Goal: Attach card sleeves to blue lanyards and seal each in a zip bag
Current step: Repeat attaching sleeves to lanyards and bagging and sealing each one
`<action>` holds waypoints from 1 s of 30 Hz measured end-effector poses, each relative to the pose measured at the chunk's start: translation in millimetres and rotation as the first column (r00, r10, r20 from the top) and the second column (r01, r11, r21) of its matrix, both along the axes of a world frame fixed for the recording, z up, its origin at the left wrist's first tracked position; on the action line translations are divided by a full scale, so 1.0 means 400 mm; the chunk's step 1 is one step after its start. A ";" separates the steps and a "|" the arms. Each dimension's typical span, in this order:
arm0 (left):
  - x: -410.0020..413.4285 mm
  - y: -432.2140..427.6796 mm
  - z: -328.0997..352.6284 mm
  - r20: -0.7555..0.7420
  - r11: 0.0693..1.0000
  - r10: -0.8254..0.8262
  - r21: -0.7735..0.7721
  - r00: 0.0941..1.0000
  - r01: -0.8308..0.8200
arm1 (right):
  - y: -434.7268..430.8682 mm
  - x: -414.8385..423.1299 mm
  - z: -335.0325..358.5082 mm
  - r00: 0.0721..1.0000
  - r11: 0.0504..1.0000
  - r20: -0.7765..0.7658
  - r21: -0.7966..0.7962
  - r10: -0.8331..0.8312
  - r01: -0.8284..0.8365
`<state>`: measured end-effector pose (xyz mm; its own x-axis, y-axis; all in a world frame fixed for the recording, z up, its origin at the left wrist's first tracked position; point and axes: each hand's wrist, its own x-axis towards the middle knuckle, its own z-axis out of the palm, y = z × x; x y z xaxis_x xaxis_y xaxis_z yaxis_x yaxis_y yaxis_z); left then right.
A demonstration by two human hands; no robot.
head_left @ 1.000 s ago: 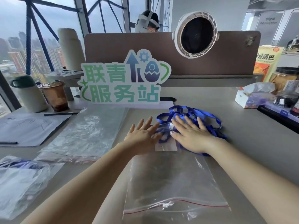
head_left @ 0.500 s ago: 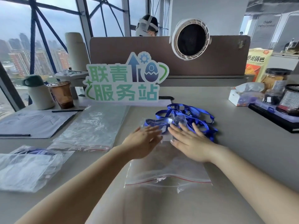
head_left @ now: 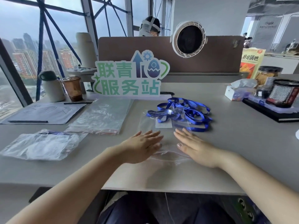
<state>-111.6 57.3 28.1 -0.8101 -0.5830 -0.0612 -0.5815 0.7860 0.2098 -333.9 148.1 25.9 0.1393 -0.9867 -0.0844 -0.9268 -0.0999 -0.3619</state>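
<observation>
Hands: both are lying flat, palms down, side by side on the near end of a clear zip bag (head_left: 163, 126) at the middle of the grey desk (head_left: 242, 143).
Left hand (head_left: 142, 147): fingers are spreading wide and straight, gripping nothing — just pressing the plastic down.
Right hand (head_left: 196, 148): it is resting the same way, fingers extended and loosely apart, closing on nothing.
Seal strip: the bag's red-lined closure is running across just under the fingertips of both hands, near the desk's front edge.
Blue lanyard (head_left: 160, 114): one is sitting inside the far end of the bag, with a card sleeve (head_left: 163, 124) showing as a pale rectangle beneath it.
Loose lanyards (head_left: 191, 113): a tangled blue heap is lying just beyond and to the right of the bag, partly overlapping its far corner.
Spare bags (head_left: 103, 117): a flat stack is lying to the left, well apart from the hands.
Filled bag (head_left: 40, 146): a crumpled one is sitting further left — blue is showing faintly at its top edge.
Sign (head_left: 129, 76): a green-and-blue cutout is standing upright behind the work area.
</observation>
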 end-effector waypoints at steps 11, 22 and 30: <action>0.051 0.072 -0.061 -0.316 0.984 0.012 -0.163 0.949 -0.067 | 0.075 0.034 -0.030 1.000 0.979 -0.019 -0.205 0.005 -0.009; 0.063 0.189 -0.072 -0.138 0.989 -0.001 -0.145 0.990 -0.019 | 0.147 0.075 -0.061 0.997 0.960 -0.040 -0.272 0.061 -0.070; 0.064 0.190 -0.077 -0.119 0.988 -0.007 -0.156 0.993 -0.012 | 0.156 0.081 -0.055 0.994 0.969 -0.077 -0.229 0.074 -0.090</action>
